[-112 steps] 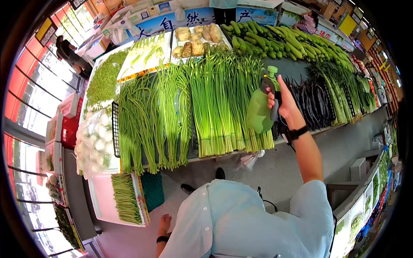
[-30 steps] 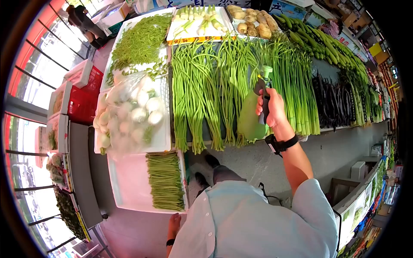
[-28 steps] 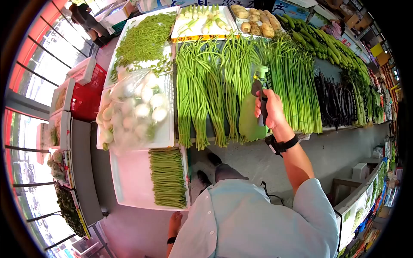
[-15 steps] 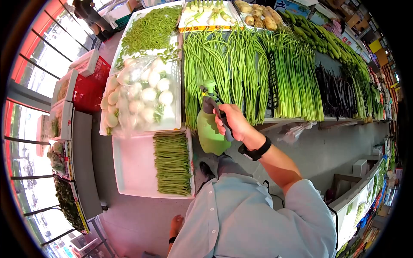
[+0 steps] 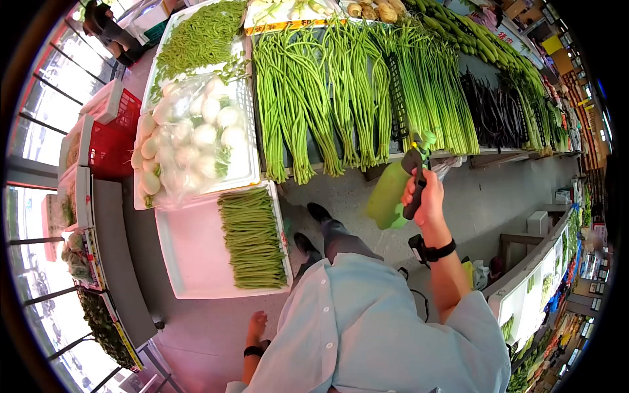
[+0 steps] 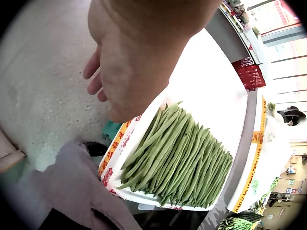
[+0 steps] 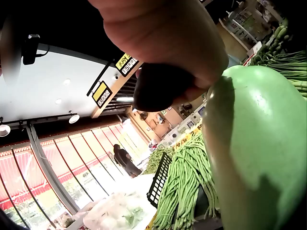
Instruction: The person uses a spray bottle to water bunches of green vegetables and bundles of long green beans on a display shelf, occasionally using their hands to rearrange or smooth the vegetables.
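Note:
My right hand (image 5: pixel 427 196) grips the dark handle of a green spray bottle (image 5: pixel 390 195), held tilted in front of the counter's edge, over the aisle. In the right wrist view, the bottle's rounded green body (image 7: pixel 259 143) fills the right side, and the dark end of the handle (image 7: pixel 160 88) sticks out below the fist. My left hand (image 5: pixel 257 325) hangs beside my body with loose fingers and holds nothing. Nearest to it is a white foam box (image 5: pixel 190 262) with a row of green beans (image 5: pixel 252 239), also seen past the hand in the left wrist view.
Long beans (image 5: pixel 304 98), a green stalk bundle (image 5: pixel 436 92) and dark eggplants (image 5: pixel 495 108) line the counter. A plastic bag lies over round white vegetables (image 5: pixel 204 134) in a tray. A red crate (image 5: pixel 114 141) stands left; another display (image 5: pixel 524 281) borders the aisle at right.
Since half a second ago the spray bottle has swung right, from before the long beans to beside the stalk bundle's front. Earlier it was over the vegetables. My left hand has shifted slightly left and up.

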